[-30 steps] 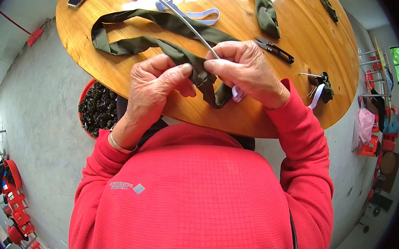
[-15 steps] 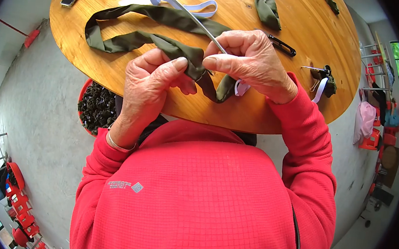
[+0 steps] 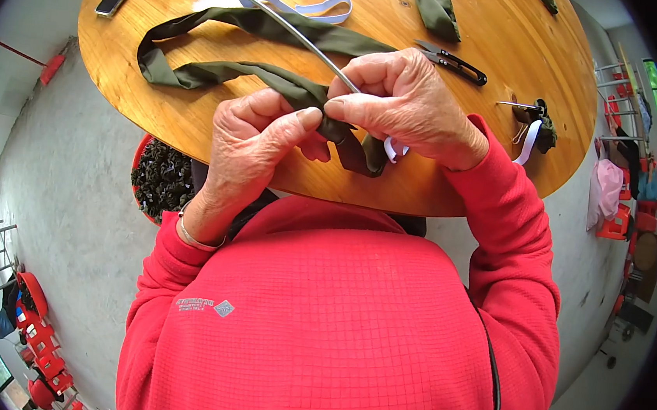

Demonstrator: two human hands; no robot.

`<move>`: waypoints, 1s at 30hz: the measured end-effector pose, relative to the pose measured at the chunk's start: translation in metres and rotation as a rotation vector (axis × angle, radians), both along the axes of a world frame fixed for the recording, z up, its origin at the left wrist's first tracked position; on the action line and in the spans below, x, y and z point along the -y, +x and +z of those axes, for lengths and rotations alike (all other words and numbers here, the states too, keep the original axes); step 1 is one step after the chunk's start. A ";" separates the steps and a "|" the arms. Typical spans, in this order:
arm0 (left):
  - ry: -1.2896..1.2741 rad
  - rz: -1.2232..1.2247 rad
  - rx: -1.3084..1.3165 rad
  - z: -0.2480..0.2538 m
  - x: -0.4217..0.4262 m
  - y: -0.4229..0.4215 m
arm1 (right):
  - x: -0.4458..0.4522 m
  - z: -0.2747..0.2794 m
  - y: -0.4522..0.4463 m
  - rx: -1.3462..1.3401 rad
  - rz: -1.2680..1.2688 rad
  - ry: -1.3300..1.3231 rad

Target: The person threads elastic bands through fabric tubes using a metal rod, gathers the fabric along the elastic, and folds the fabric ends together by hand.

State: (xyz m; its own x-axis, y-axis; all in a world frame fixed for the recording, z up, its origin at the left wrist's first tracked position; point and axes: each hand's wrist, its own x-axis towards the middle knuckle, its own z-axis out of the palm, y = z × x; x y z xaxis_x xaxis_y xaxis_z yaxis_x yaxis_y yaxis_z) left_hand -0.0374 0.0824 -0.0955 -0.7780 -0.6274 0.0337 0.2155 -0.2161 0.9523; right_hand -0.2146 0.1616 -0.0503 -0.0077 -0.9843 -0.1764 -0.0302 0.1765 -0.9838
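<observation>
A long dark green fabric strip [image 3: 191, 74] loops over the wooden table and runs into both hands. My left hand [image 3: 252, 136] is closed, pinching the strip between thumb and fingers. Close beside it, my right hand [image 3: 411, 107] grips a thin metal rod [image 3: 293, 32], its thumb tip against the fabric. The rod slants up to the left, and its lower end is hidden by the fingers. Below my right hand a short piece of white elastic [image 3: 396, 150] shows beside the strip's folded end.
On the table [image 3: 495, 180] lie black thread snips [image 3: 459, 66], white elastic bands [image 3: 326, 8], another green fabric piece [image 3: 437, 11] and a dark bundle with a metal pin [image 3: 538, 126]. A red basket of dark scrunched pieces [image 3: 163, 179] stands below the left edge.
My right hand has moved slightly left, bringing its thumb up to my left thumb at the fabric. The rod has shifted left with it, and the snips' blades now show.
</observation>
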 end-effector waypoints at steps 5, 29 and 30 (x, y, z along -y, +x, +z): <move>0.038 -0.020 -0.014 0.001 0.001 0.001 | 0.001 -0.004 -0.004 0.058 -0.006 0.052; -0.062 0.265 -0.170 0.013 0.032 0.015 | -0.120 0.052 -0.029 -0.383 0.239 -0.192; -0.075 0.286 -0.172 0.015 0.029 0.013 | -0.121 0.052 -0.029 -0.382 0.261 -0.176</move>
